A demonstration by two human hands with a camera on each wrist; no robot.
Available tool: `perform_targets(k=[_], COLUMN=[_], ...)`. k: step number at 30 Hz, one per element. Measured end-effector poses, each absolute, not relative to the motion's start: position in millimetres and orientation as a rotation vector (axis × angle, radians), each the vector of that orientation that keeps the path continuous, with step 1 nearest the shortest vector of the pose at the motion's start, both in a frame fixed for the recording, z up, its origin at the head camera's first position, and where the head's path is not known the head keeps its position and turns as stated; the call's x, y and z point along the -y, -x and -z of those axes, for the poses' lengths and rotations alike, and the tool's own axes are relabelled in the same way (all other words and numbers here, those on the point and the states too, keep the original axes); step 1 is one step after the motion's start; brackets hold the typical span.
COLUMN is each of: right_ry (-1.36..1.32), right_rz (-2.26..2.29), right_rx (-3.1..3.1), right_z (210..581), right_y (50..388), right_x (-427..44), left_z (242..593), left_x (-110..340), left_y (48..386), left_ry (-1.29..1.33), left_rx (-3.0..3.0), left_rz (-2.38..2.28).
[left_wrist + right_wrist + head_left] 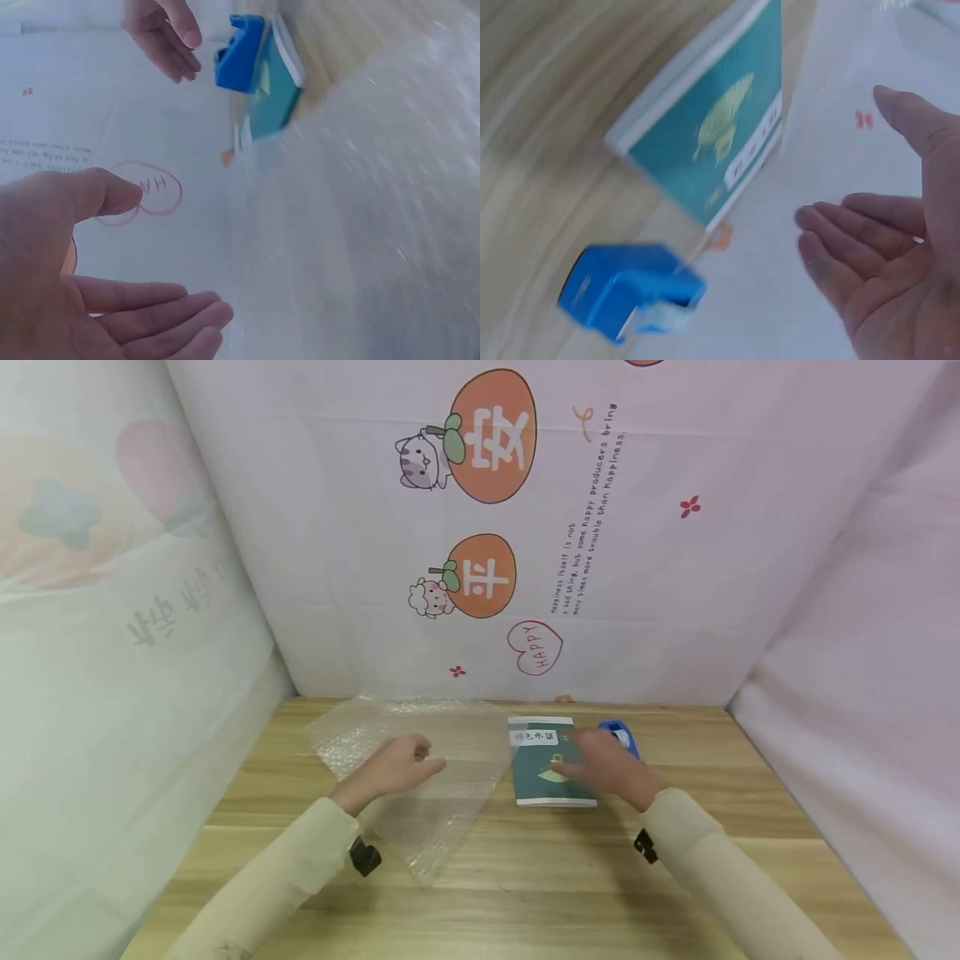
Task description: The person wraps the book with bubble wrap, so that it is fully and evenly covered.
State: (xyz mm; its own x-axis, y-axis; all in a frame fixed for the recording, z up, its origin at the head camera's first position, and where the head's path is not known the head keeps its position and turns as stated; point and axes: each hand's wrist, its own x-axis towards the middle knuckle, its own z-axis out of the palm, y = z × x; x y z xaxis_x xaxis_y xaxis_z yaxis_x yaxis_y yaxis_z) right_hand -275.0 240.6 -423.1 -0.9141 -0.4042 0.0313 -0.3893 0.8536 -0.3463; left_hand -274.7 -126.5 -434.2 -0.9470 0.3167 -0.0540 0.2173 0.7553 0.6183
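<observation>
A sheet of clear bubble wrap (457, 810) lies spread on the wooden table, its right edge meeting the left side of a dark teal book (534, 787) with a white title label. Over the bubble wrap hovers my left hand (397, 764), holding nothing, its fingers loosely bent; in the left wrist view the fingers (161, 311) are nearly straight. My right hand (607, 764), blurred, is above the book's right side and hides part of its cover. Nothing is in its relaxed fingers (866, 229). A blue tape dispenser (627, 740) stands just right of the book, partly behind that hand.
White printed cloth (360, 568) walls in the table at the back and both sides. The wooden tabletop (525, 893) extends in front of the bubble wrap and book. Each wrist carries a small black camera mount (365, 857).
</observation>
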Motion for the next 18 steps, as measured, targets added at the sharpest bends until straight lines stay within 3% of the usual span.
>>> perform_targets(k=[8,18], right_ry=[0.370,-0.074], right_rz=[0.719,0.676], right_rx=[-2.962,-2.755], right_z=[418.8,418.2], right_y=[285.4,286.9], right_x=[-270.9,-269.9], left_z=[426.1,442.4], left_x=[77.8,20.0], left_y=[294.7,302.5], left_ry=[-0.340,-0.219], left_rx=[-2.652,-2.399], left_rz=[-1.005,-1.202])
